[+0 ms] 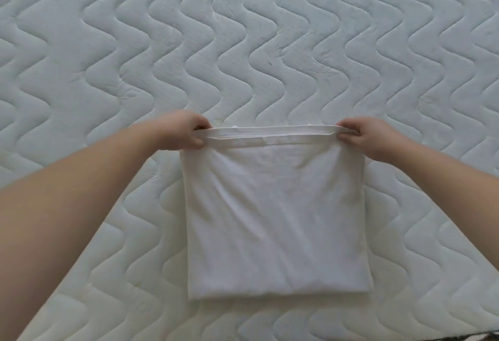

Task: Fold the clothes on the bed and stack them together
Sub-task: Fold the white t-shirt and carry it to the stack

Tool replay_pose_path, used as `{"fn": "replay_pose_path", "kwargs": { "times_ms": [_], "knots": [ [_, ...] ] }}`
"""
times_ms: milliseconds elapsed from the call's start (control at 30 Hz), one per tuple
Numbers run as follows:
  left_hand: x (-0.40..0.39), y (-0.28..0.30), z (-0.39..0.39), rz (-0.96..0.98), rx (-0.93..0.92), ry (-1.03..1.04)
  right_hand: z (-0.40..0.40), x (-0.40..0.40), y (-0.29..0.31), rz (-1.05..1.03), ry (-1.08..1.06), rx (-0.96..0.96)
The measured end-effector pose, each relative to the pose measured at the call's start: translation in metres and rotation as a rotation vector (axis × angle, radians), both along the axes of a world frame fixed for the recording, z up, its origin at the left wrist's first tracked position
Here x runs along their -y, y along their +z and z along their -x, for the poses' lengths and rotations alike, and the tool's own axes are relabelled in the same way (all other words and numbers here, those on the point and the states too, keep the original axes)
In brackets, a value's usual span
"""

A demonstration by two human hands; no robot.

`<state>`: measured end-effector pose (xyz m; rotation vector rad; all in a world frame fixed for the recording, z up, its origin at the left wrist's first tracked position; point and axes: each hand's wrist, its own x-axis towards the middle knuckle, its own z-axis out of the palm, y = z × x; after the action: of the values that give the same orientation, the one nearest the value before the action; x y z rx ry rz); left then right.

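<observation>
A white garment (275, 213), folded into a rough square, lies on the quilted mattress (243, 43) in the lower middle of the view. Its near fold sits close to the bed's front edge. My left hand (181, 131) pinches the far left corner of the garment's far edge. My right hand (370, 135) pinches the far right corner. The far edge is pulled taut between the two hands and looks slightly lifted off the bed.
The pale wavy-quilted mattress fills almost the whole view. A dark patterned strip (483, 336) shows at the bottom right corner, beyond the bed's edge. No other clothes are in view.
</observation>
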<state>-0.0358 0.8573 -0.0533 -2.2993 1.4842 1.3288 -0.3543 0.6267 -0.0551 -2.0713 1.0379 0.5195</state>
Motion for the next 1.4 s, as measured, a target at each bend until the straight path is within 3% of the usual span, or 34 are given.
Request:
{"fn": "replay_pose_path", "kwargs": {
  "times_ms": [200, 300, 433, 567, 733, 933, 1067, 1267, 1400],
  "knots": [
    [0.002, -0.012, -0.006, 0.031, -0.015, 0.106, -0.003, 0.008, -0.012, 0.106, -0.04, -0.013],
    [0.006, -0.019, 0.001, 0.064, 0.085, 0.066, -0.006, 0.009, -0.019, 0.165, 0.053, -0.06],
    [0.018, -0.02, 0.009, -0.055, 0.087, 0.036, -0.018, 0.011, -0.019, 0.083, 0.111, -0.141],
    [0.029, -0.014, 0.019, -0.153, 0.143, -0.065, -0.03, 0.014, -0.017, 0.143, 0.314, -0.269],
    [0.021, 0.003, 0.02, -0.066, 0.053, 0.007, -0.021, 0.008, 0.006, 0.172, 0.357, -0.169],
    [0.002, 0.075, 0.032, 0.031, -0.003, 0.034, 0.005, -0.005, 0.072, 0.147, 0.284, -0.034],
    [-0.006, 0.159, 0.045, 0.103, 0.03, 0.026, 0.024, -0.017, 0.148, 0.212, 0.237, 0.055],
    [-0.01, 0.288, 0.042, 0.261, 0.223, 0.054, 0.026, -0.017, 0.262, 0.391, 0.166, 0.236],
    [-0.015, 0.328, 0.041, 0.43, 0.34, 0.084, 0.026, -0.015, 0.289, 0.538, 0.173, 0.34]
  ]
}}
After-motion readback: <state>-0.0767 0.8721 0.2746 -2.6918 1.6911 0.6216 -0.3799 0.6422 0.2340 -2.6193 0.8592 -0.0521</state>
